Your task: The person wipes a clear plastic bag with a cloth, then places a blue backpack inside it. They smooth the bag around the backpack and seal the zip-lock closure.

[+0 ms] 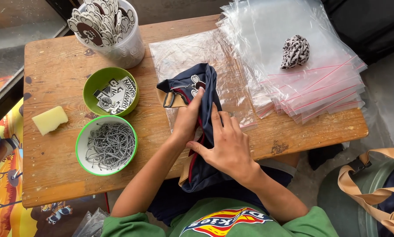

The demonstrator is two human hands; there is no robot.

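The left hand (189,117) lies on a folded navy fabric bag (200,131), its grip closed on the cloth near a small round charm and a metal buckle (169,99) at the bag's upper end. The right hand (225,145) rests flat on the bag's lower half, fingers spread and pressing, thumb hooked against the fold; its grip is loose, not clenched. The bag lies partly on a clear plastic bag (192,57) spread on the wooden bench (56,79), and its lower end hangs over the near edge toward the person's lap.

To the right, a thick stack of clear zip bags (311,83) with red seal strips fans out, and a black-and-white patterned cloth ball (295,51) sits on top. To the left stand a green bowl of printed tags (111,91), a green-rimmed bowl of ball chains (107,145), a yellow sponge (49,120), and a white cup (111,30) packed with flower-shaped cards.

Beyond the bench's right edge, tan straps (372,193) lie over a grey container.
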